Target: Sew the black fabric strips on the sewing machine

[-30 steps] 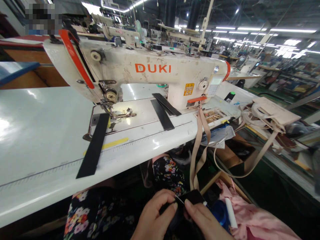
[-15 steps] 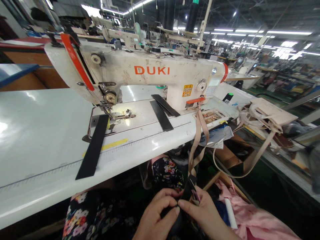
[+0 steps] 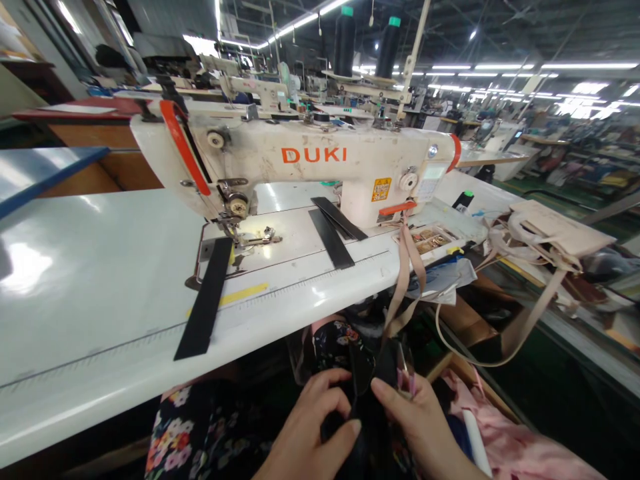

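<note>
Low in the head view, over my lap, my left hand (image 3: pixel 313 427) and my right hand (image 3: pixel 423 427) both pinch a black fabric piece (image 3: pixel 367 377) that stands up between them. My right hand also has small pink-handled snips (image 3: pixel 406 377) tucked in its fingers. Beige straps (image 3: pixel 407 280) hang from the table edge just above the black piece. A white DUKI sewing machine (image 3: pixel 320 167) stands on the white table (image 3: pixel 90 280), with a long black strip (image 3: pixel 205 300) lying under its needle and two more black strips (image 3: pixel 333 230) near its base.
A small tray of metal parts (image 3: pixel 427 238) sits at the table's right end. Beige bags (image 3: pixel 550 233) are piled on the right. Pink cloth (image 3: pixel 520 443) and a wooden box lie by my right knee. Thread cones (image 3: pixel 365 33) stand behind the machine.
Both hands rose a little with the black piece, which now stands higher between them. The view shifted slightly to the left and up.
</note>
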{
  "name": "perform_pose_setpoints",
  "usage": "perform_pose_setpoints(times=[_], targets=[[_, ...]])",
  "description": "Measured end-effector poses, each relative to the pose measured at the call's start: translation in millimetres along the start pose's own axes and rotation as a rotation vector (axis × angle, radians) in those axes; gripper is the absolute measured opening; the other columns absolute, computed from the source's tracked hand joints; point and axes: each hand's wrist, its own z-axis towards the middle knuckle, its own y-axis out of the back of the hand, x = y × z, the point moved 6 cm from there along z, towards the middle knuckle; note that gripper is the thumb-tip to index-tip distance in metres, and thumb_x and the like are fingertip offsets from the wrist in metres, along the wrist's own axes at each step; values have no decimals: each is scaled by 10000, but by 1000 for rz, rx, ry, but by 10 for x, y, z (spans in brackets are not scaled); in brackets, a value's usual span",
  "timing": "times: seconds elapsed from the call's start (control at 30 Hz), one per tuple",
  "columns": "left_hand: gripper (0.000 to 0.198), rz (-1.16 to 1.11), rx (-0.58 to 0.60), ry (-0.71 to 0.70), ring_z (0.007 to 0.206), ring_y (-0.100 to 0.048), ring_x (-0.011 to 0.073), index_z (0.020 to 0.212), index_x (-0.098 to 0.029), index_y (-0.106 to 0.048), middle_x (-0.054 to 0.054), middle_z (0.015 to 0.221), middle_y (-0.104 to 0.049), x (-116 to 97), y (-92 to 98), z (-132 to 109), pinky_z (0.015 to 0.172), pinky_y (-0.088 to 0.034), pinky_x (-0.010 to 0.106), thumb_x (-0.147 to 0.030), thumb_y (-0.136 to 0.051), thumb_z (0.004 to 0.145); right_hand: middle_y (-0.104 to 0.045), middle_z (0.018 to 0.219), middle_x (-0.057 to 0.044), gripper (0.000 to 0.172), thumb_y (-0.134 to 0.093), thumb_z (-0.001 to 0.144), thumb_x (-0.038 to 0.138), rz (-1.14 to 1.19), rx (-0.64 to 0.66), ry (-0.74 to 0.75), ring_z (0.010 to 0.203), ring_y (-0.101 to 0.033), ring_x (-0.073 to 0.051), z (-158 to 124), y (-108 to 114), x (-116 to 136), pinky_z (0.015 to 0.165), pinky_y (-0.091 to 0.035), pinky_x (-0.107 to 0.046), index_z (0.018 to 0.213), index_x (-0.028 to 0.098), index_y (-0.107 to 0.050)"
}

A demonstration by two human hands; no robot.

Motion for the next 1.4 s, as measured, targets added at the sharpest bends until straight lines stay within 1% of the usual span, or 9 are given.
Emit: perform_pose_setpoints(times=[0.1, 0.23, 0.37, 0.47, 0.67, 0.8, 1.03, 1.17, 1.4], targets=[[112, 108, -14, -92, 1268, -485, 314, 663, -222, -554, 105, 1282, -608, -47, 9, 31, 1049, -383, 460, -195, -579, 768, -647, 761, -14, 397, -843, 656, 474, -17, 149, -1, 676, -564, -149, -53, -142, -19, 679, -478, -267, 866, 167, -705], [179, 5, 39, -204, 1351, -417, 299, 618, -220, -508, 87, 1349, -587, -39, 14, 30, 1086, -343, 463, -142, -543, 775, -478, 546, 52, 448, -832, 641, 535, -60, 115, -57, 471, -362, -68, -17, -97, -53, 464, -335, -192, 715, 151, -614], [200, -166, 123, -94, 1254, -530, 298, 591, -217, -492, 104, 1289, -639, -23, 42, 14, 1047, -379, 433, -181, -558, 776, -304, 452, 109, 540, -794, 636, 618, -32, 34, -75, 407, -181, -36, 23, -55, -81, 394, -170, -183, 631, 178, -482], [203, -237, 193, -18, 1015, -651, 264, 581, -209, -501, 90, 1011, -740, -73, 48, 10, 973, -425, 378, -221, -559, 775, -252, 430, 127, 571, -761, 658, 650, -9, 61, -97, 397, -137, -29, 34, -109, -136, 393, -137, -186, 612, 194, -420], [167, -135, 169, 29, 737, -605, 181, 587, -196, -527, 25, 756, -651, 39, 20, 22, 692, -443, 229, -251, -542, 744, -279, 394, 118, 630, -640, 662, 785, -237, 122, -205, 357, -171, -36, 103, -41, -235, 371, -129, -198, 590, 215, -382], [183, -161, 132, 68, 762, -608, 194, 603, -196, -558, 28, 780, -664, 222, -67, 34, 716, -439, 241, -285, -529, 760, -269, 439, 117, 628, -662, 642, 784, -350, 147, -220, 385, -154, -38, 16, 167, -110, 379, -94, -208, 623, 176, -505], [190, -200, 123, 143, 789, -623, 220, 603, -192, -592, 42, 789, -671, 251, -161, 62, 728, -451, 258, -300, -543, 751, -369, 544, 44, 627, -400, 864, 758, -512, 220, -240, 458, -282, -99, -377, 246, -136, 427, -211, -239, 730, 191, -633], [202, -208, 84, 113, 780, -617, 210, 616, -194, -614, 40, 817, -678, 281, -156, 61, 744, -454, 255, -314, -547, 763, -436, 613, 18, 622, -368, 882, 746, -628, 291, -150, 523, -382, -125, -309, 195, -252, 479, -298, -244, 686, 204, -601], [197, -219, 84, 133, 826, -619, 225, 628, -186, -629, 57, 864, -673, 338, -171, 46, 768, -449, 263, -302, -554, 769, -361, 561, 44, 697, -231, 837, 837, -732, 365, -255, 499, -338, -120, -255, 213, -321, 497, -302, -241, 722, 208, -508]])
